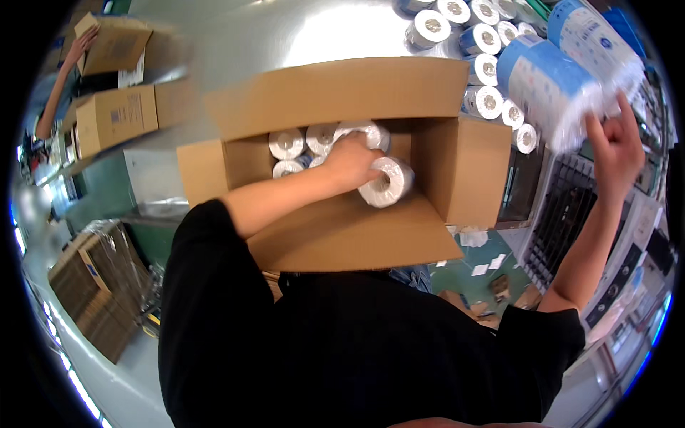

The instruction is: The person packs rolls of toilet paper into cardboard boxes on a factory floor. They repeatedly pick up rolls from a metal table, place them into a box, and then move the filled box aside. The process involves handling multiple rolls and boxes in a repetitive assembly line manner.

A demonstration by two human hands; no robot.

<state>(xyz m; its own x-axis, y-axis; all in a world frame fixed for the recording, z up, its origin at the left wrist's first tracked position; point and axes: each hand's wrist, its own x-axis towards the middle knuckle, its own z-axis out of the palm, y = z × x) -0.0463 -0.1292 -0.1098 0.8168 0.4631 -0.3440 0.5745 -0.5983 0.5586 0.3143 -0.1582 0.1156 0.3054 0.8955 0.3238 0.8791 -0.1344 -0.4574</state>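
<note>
An open cardboard box (342, 239) stands in front of me with several white-ended rolls in plastic film (287, 144) upright inside, at its left and middle. My left hand (351, 164) reaches into it, fingers closed around a wrapped roll (385, 184) that tilts toward me; part of its grip is hidden. Another roll (367, 132) lies just beyond those fingers. Off to the right, my raised right hand (618, 148) pinches the clear plastic end of a blue-and-white wrapped roll (546, 82). A second blue-and-white wrapped roll (596, 43) is beside it, close to the index finger.
Several more rolls (481, 39) stand on the metal table (250, 36) beyond the box's right flap. At far left, another person's hand (87, 36) touches a cardboard box (114, 46). Flattened cardboard (96, 292) leans at lower left. Paper scraps (489, 265) litter the green floor.
</note>
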